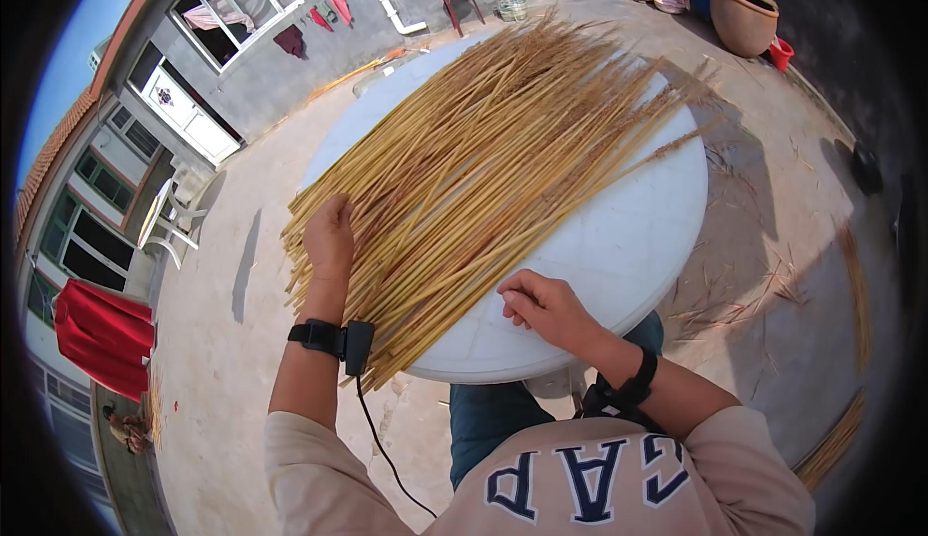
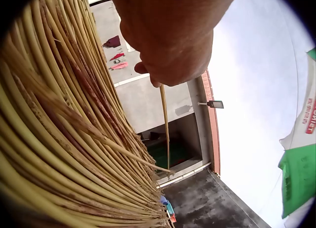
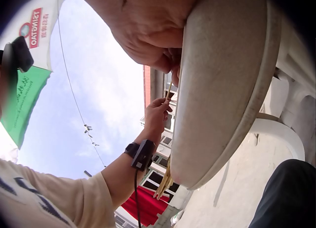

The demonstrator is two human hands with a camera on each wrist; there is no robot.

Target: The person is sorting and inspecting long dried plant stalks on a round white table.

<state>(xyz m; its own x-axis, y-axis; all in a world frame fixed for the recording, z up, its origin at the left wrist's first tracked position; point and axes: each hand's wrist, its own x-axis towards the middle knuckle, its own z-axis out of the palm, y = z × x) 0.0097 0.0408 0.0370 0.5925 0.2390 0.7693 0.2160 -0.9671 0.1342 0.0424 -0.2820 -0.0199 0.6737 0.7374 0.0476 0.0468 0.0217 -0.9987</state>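
Observation:
A thick layer of long, dry yellow stalks (image 1: 435, 198) with feathery brown tips covers much of a round white table (image 1: 619, 256). Over their cut ends, at the table's left side, my left hand (image 1: 330, 236) pinches a single thin stalk (image 2: 165, 124), which shows below the fingers in the left wrist view. My right hand (image 1: 549, 312) is at the near edge of the tabletop, right of the layer, its fingers loosely curled with nothing seen in them. From the right wrist, the same hand (image 3: 153, 40) appears close over the table rim, its fingertips partly hidden.
Broken bits of stalk (image 1: 783, 285) litter the concrete at the right, with more stalk bundles (image 1: 833, 439) lying there. A white chair (image 1: 166, 222) stands left. Behind the table are a red-brown stool (image 1: 458, 9) and a large clay pot (image 1: 742, 19). A cable (image 1: 382, 439) hangs from the left wrist.

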